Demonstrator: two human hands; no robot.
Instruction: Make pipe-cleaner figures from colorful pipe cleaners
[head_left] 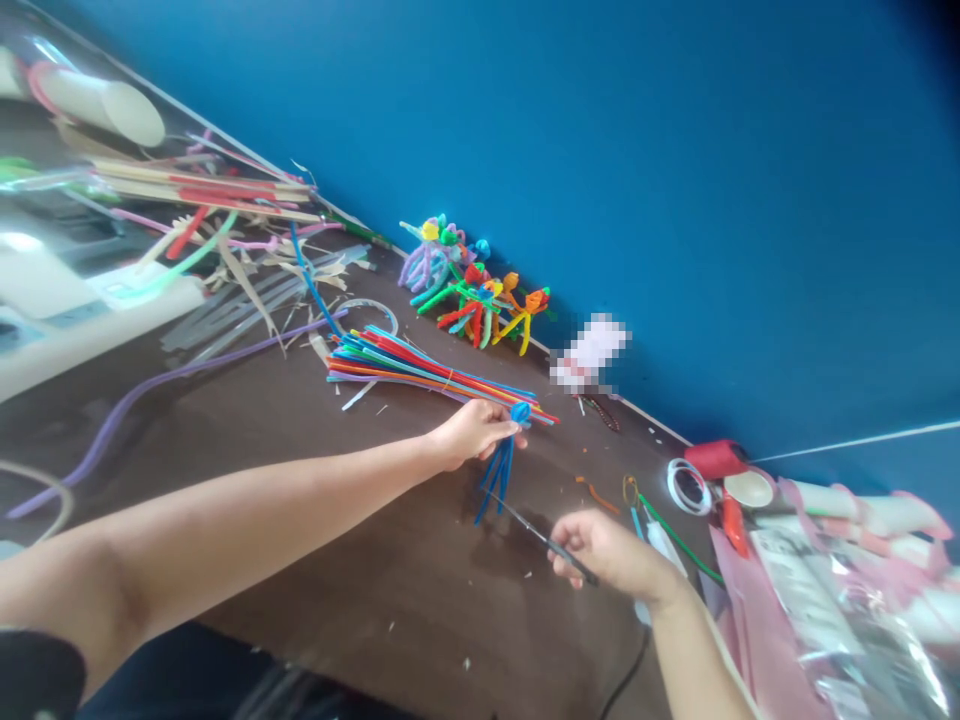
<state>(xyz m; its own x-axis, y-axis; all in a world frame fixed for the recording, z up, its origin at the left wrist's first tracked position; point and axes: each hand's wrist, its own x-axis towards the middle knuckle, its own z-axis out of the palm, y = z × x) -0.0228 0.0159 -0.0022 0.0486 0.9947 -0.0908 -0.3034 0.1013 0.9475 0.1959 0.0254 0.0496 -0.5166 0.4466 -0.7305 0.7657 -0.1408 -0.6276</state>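
Because the left hand point(474, 436) pinches the blue pipe-cleaner figure point(520, 412) only near its rounded top, the strands below hang free and could swing or splay when the scissors point(529, 526) press on them. The figure is mid-scene, just beside the right end of the banded bundle point(442, 378), above the brown tabletop point(360, 570). The right hand point(592, 552), apart from the left, is closed around the dark handles, with the blades reaching left among the strands; whether they are parted I cannot tell. Since the strands cross and lie close together, a careless snip could catch a neighbouring one or leave uneven lengths. If the blades drifted far and left, towards the pinching fingers, they could nick skin or bite into the twisted top. A tug on a strand might also loosen the figure or turn it in that small grip, and a backward jerk could knock the bundle.
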